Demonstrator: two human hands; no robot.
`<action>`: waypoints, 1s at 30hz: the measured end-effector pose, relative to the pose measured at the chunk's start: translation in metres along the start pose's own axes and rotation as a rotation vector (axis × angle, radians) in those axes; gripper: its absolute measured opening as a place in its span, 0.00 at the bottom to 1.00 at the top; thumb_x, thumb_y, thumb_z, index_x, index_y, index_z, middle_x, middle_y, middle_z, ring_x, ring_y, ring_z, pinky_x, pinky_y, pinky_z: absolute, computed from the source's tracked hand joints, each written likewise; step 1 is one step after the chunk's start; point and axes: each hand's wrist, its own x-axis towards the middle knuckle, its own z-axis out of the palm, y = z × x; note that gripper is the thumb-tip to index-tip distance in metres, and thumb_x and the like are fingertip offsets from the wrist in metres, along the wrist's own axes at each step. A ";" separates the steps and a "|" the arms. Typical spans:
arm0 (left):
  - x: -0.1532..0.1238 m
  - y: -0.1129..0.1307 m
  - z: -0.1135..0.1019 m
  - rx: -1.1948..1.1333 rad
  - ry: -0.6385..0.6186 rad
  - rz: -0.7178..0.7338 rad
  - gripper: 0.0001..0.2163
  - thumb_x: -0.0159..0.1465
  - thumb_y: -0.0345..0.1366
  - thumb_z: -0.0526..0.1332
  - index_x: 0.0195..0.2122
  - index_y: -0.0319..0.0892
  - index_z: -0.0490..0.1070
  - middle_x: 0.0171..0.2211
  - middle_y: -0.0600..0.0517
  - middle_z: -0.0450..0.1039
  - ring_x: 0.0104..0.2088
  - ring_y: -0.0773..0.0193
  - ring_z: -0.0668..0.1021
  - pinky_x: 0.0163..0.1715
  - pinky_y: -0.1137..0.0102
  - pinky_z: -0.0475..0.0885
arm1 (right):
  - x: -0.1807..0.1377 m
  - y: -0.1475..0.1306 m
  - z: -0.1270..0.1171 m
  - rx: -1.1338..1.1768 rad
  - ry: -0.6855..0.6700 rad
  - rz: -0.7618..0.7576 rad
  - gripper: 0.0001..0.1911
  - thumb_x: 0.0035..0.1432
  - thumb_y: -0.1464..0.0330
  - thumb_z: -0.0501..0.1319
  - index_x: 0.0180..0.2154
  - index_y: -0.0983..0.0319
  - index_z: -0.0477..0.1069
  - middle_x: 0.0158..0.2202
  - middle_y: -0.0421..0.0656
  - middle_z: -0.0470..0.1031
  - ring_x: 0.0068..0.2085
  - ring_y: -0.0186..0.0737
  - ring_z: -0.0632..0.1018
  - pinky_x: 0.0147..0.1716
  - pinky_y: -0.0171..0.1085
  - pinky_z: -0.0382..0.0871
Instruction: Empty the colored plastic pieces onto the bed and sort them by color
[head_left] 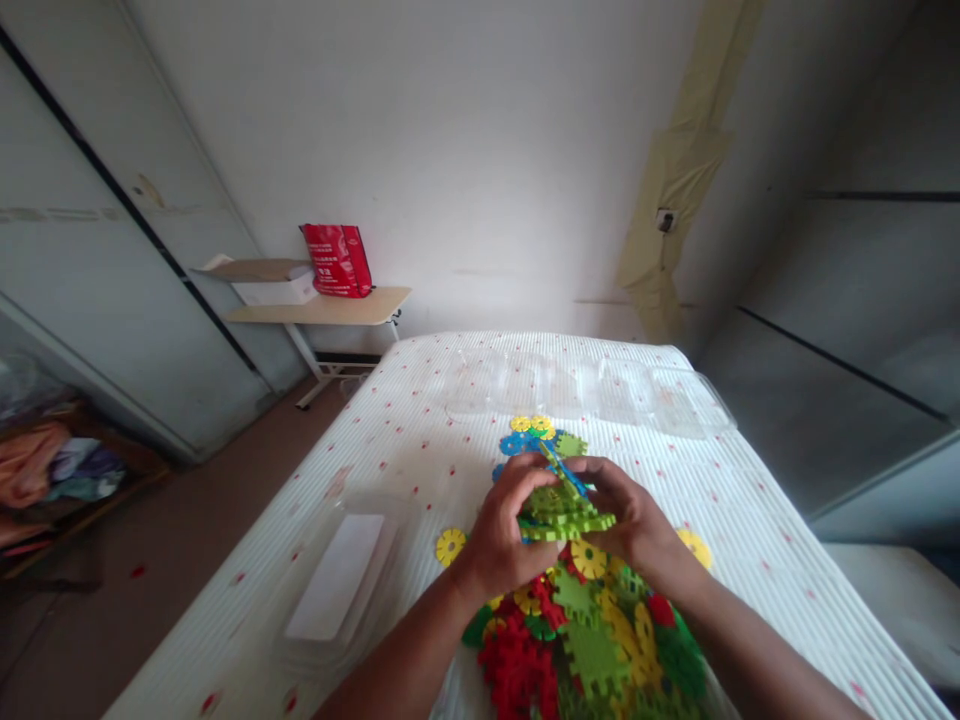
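Note:
Between my two hands is a stack of light-green toothed plastic building pieces (559,515), with a blue piece (574,475) standing tilted on top. My left hand (504,525) wraps round its left side, thumb underneath. My right hand (628,515) grips the right side, its fingers curled near the blue piece. Below the hands lies a mixed pile of plastic pieces: red ones (517,660), light-green square ones (598,655), and yellow ones (589,558). Past the hands are yellow discs (532,425) and blue discs (516,443). How the held pieces join is partly hidden by fingers.
Clear plastic trays (562,385) stand in a row at the bed-like surface's far end. A clear plastic box with a white card (337,575) lies on the left. Beyond, a small table (375,308) holds a red bag (337,262) and a white box (277,290).

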 end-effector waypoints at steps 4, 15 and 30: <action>-0.013 0.003 -0.007 0.162 -0.158 0.038 0.28 0.43 0.28 0.66 0.47 0.49 0.68 0.57 0.47 0.58 0.58 0.50 0.62 0.58 0.56 0.58 | -0.017 0.006 -0.011 -0.314 -0.063 -0.100 0.35 0.40 0.79 0.61 0.52 0.53 0.67 0.55 0.43 0.67 0.56 0.50 0.66 0.56 0.49 0.60; -0.077 0.004 -0.030 0.361 -0.254 -0.007 0.32 0.45 0.49 0.69 0.52 0.53 0.65 0.63 0.47 0.49 0.61 0.43 0.56 0.56 0.51 0.59 | -0.098 0.009 -0.066 -0.875 -0.010 -0.145 0.46 0.42 0.63 0.68 0.62 0.49 0.52 0.63 0.45 0.55 0.60 0.60 0.61 0.53 0.54 0.64; -0.123 -0.043 0.018 0.843 -0.155 0.144 0.48 0.46 0.52 0.67 0.64 0.52 0.43 0.67 0.43 0.33 0.63 0.35 0.50 0.55 0.45 0.55 | -0.125 0.084 -0.032 -1.228 0.041 -0.215 0.53 0.42 0.65 0.64 0.65 0.56 0.38 0.67 0.50 0.37 0.63 0.67 0.50 0.55 0.62 0.54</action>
